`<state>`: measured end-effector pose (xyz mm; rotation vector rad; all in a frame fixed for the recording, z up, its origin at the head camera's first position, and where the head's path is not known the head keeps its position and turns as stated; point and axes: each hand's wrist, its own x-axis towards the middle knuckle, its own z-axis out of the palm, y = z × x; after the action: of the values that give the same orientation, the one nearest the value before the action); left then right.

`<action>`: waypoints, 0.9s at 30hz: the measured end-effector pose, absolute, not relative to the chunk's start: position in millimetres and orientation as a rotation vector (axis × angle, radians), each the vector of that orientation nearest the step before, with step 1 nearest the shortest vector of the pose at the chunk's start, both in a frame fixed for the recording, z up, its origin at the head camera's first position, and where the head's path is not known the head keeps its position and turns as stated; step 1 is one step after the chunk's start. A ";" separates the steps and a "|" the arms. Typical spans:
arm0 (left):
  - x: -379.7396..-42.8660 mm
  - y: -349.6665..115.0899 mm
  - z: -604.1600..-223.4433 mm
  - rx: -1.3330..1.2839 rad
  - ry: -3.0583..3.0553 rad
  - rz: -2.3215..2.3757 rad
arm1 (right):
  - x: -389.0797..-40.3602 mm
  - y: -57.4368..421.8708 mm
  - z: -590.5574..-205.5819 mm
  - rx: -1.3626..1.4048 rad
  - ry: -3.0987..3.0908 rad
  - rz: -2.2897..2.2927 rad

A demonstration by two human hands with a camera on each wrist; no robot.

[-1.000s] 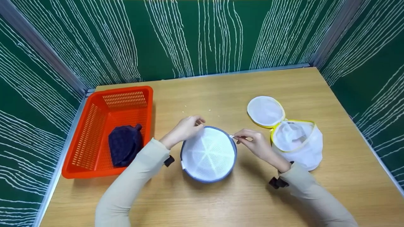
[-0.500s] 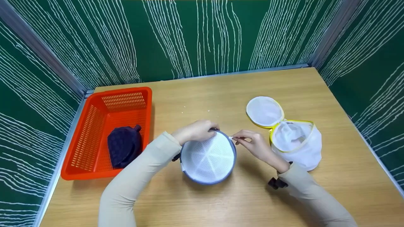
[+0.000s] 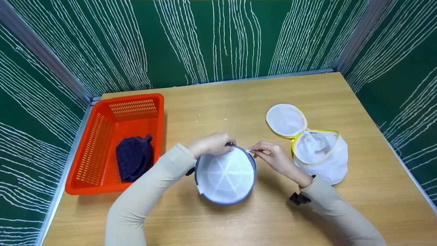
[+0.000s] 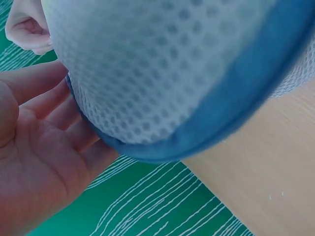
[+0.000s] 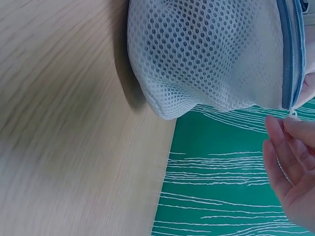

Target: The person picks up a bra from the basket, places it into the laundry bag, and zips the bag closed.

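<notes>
A round white mesh laundry bag [image 3: 225, 181] with a blue zippered rim [image 5: 294, 54] stands upright at the middle of the table, its lid lying over the top. My left hand [image 3: 212, 144] grips the rim on the far side. In the left wrist view, that hand's fingers [image 4: 64, 118] reach behind the blue edge. At the rim's right side, my right hand [image 3: 276, 159] pinches the small white zipper pull [image 5: 293, 114] between thumb and index finger. The pull sits right at the edge of the blue zipper.
To the right stands a second white mesh bag [image 3: 336, 167] with yellow trim, its round lid [image 3: 286, 120] flipped back. On the left, an orange plastic basket [image 3: 159, 126] holds a bundled dark navy item [image 3: 134, 159]. Green walls with white lines border the wooden table [image 3: 218, 225].
My left hand has moved right and taken hold of the far rim. The bag's rim has shifted slightly towards me. My right hand keeps its pinch on the pull, almost unmoved.
</notes>
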<state>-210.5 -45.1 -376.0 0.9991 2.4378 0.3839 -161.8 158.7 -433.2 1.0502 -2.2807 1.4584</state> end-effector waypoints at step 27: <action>-198.5 -79.8 -385.0 0.919 2.547 0.721 | -157.9 157.7 -433.9 1.063 -2.213 1.440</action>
<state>-198.5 -79.8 -385.0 0.9193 2.5471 0.7211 -157.9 157.7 -433.9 1.0631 -2.2128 1.4400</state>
